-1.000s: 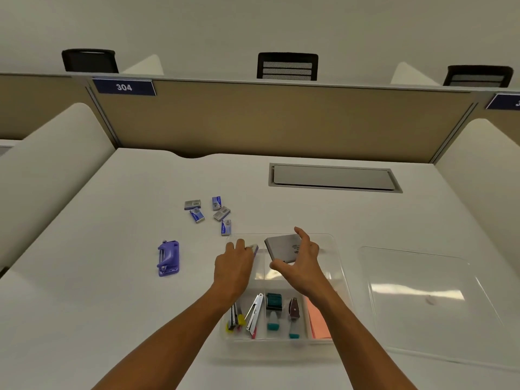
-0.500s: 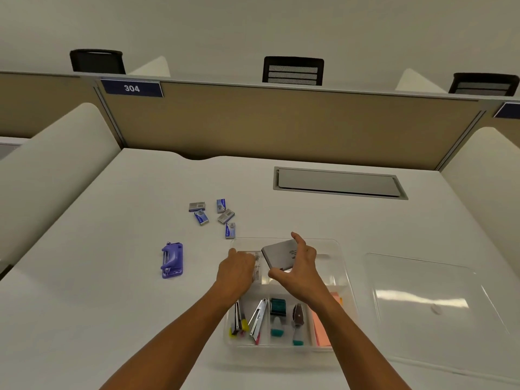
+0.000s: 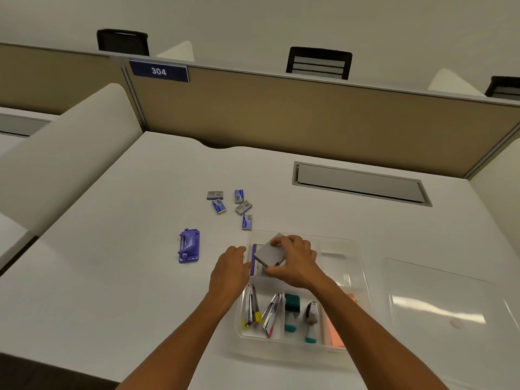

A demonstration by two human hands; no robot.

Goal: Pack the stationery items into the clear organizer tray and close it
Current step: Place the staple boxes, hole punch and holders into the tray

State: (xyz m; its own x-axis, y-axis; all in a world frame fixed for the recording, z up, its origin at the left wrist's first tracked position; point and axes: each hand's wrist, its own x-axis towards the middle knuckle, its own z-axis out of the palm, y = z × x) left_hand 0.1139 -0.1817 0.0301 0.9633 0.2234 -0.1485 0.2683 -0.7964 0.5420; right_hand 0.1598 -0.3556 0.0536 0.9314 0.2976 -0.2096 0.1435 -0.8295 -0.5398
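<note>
Grey flat box (image 3: pixel 269 252) pinched in right hand (image 3: pixel 295 263), tilted over tray (image 3: pixel 363 280) far-left compartment, long axis running near-left to far-right. Left hand (image 3: pixel 229 273) at tray's left rim, fingers loosely curled, holding nothing visible. Small staple boxes (image 3: pixel 243 207), purple punch (image 3: pixel 189 245) left of tray, nearer left hand. Lid (image 3: pixel 450 311) right of tray.

Blue sign (image 3: pixel 159 71) on partition top edge reads "304". Print on small boxes illegible.
</note>
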